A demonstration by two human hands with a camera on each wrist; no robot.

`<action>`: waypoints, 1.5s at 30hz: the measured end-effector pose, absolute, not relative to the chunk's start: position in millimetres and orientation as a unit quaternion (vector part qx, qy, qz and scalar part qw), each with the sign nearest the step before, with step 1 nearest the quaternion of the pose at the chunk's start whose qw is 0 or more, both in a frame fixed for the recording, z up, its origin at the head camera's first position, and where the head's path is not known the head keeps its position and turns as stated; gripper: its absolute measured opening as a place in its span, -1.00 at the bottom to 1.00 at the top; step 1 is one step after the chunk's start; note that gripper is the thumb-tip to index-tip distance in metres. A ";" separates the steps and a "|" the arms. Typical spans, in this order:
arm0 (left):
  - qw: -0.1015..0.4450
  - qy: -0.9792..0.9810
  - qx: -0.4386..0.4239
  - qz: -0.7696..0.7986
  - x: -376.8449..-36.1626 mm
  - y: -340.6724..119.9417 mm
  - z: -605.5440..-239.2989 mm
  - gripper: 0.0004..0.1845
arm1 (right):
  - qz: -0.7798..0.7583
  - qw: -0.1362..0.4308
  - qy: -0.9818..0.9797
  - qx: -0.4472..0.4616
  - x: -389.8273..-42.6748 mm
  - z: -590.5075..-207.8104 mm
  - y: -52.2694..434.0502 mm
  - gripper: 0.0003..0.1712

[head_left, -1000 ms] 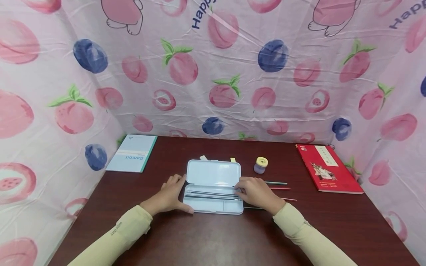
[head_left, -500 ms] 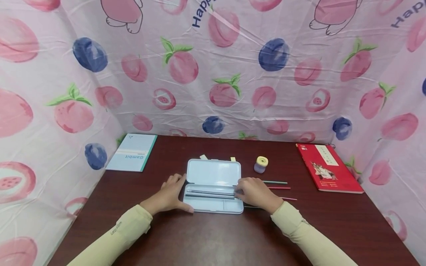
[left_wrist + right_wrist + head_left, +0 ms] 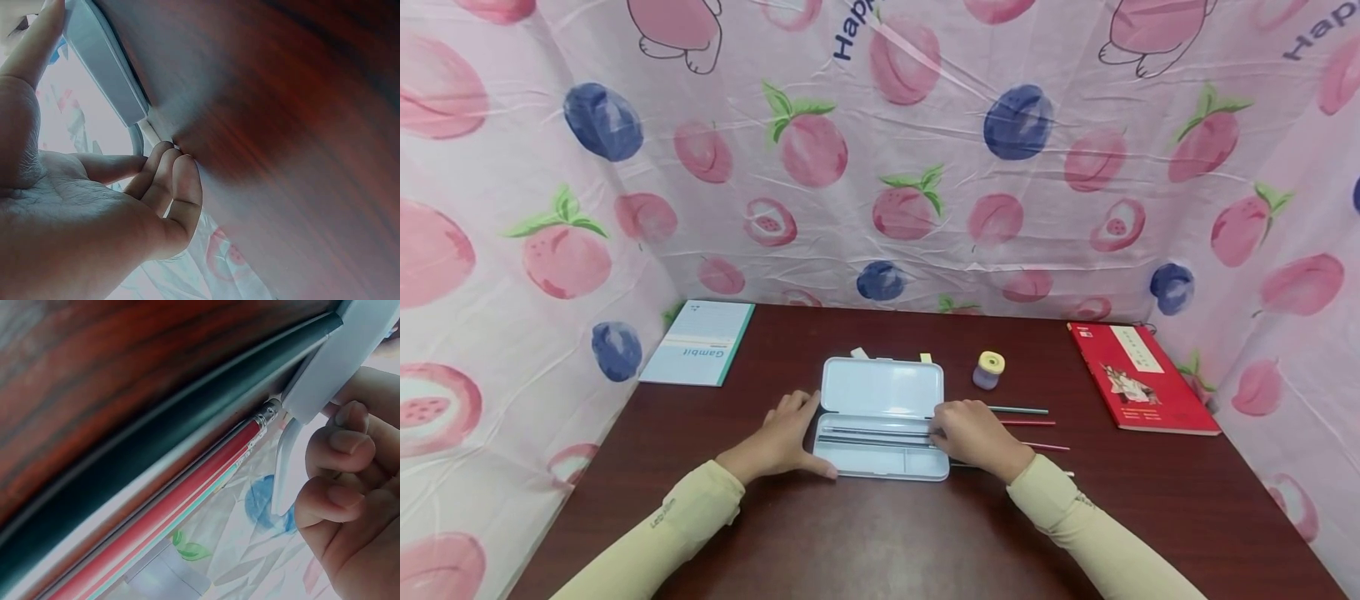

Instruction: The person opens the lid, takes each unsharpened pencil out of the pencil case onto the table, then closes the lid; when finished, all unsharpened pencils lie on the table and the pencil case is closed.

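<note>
Around table point(image 3: 880, 533): fruit-print cloth point(image 3: 895, 150) walls. Dark wood top; red book point(image 3: 1138, 379) right, notebook point(image 3: 698, 344) left. Centre: open case point(image 3: 882, 418). Left hand point(image 3: 778, 442) relaxed, touching case's left end. Right hand point(image 3: 973, 433) curled at right end; grip unclear. Pencils point(image 3: 1026, 417) beside.

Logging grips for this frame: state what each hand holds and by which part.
Neither hand lifts anything. The left hand rests against the pencil case at its left end; the right hand has curled fingers at its right end. Whether they pinch a pencil cannot be told.
</note>
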State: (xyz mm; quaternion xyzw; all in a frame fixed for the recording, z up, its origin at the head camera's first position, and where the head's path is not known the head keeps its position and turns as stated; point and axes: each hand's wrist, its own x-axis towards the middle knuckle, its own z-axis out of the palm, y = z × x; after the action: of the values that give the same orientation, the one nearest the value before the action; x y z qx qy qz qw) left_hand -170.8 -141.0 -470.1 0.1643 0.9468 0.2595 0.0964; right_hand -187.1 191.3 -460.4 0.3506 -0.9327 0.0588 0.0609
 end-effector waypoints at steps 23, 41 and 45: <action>0.100 0.949 0.161 0.253 -172.4 -138.2 -468.4 0.50 | 0.067 0.080 -0.946 0.306 -174.7 -456.7 197.7 -0.88; 0.095 0.950 0.163 0.248 -171.3 -139.8 -467.9 0.49 | 0.061 0.097 -0.957 0.267 -156.1 -457.3 230.5 -0.82; 0.095 0.951 0.161 0.248 -170.6 -139.7 -468.5 0.50 | 0.064 0.084 -0.961 0.256 -150.8 -454.4 237.3 -0.79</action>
State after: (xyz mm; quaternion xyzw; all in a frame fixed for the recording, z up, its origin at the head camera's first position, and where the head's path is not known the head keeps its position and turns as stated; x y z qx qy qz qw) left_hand -170.6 -139.7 -468.5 0.1615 0.9505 0.2476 0.0955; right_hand -150.8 237.3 -454.4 0.2564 -0.9608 0.0640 0.0844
